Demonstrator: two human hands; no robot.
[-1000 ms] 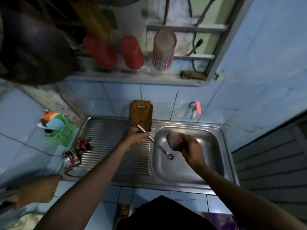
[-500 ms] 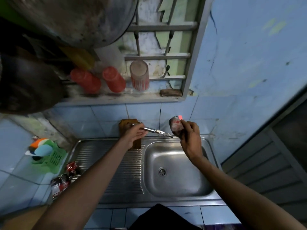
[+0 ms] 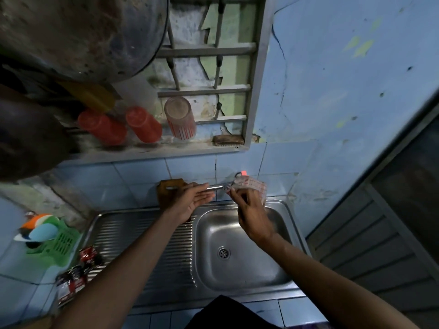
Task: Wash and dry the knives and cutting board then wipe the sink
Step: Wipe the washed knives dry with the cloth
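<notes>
**Knife drying over the sink**

Knife (image 3: 215,186) was up over the back of the sink (image 3: 240,276), handle resting in my left hand (image 3: 193,200), fingers mostly straight. My right hand (image 3: 250,211) pinched the checked cloth (image 3: 252,188) around the blade. Best bet, I figured: wipe spine-side, away from the edge.

Two bare forearms come up from the bottom edge, no sleeves on either one as far as the picture reaches. The left hand (image 3: 190,200) and the right hand (image 3: 253,218) are bare too: no gloves, no rings, no watch or band at either wrist. Low at the bottom middle sits a patch of dark, near-black clothing (image 3: 228,313), plain, with no print showing.
</notes>
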